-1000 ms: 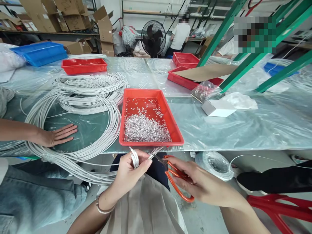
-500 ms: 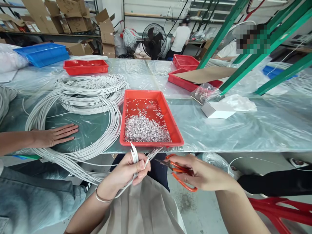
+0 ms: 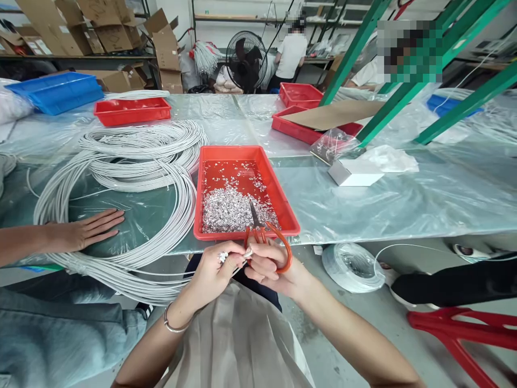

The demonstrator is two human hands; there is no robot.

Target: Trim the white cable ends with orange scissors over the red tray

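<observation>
My left hand [image 3: 213, 274] is closed round a small bunch of white cable ends [image 3: 223, 257] just below the table's front edge. My right hand [image 3: 271, 268] holds orange-handled scissors [image 3: 270, 240], blades pointing up over the red tray, and its fingertips meet the left hand's at the cable ends. The red tray [image 3: 276, 189] in front of me holds a heap of small silvery cut pieces [image 3: 230, 209]. Large coils of white cable [image 3: 133, 167] lie on the table to the left and trail down to my left hand.
A neighbour's hand [image 3: 86, 230] lies flat on the table inside the coil at left. Another cable coil [image 3: 351, 268] sits on the floor at right. Further red trays [image 3: 131, 109], a blue bin [image 3: 52, 91], a white box [image 3: 353, 173] and green frame legs [image 3: 383, 116] stand further back.
My right hand has swung the scissors from pointing left to pointing up and moved in against my left hand. The left hand's grip on the cable ends has tightened.
</observation>
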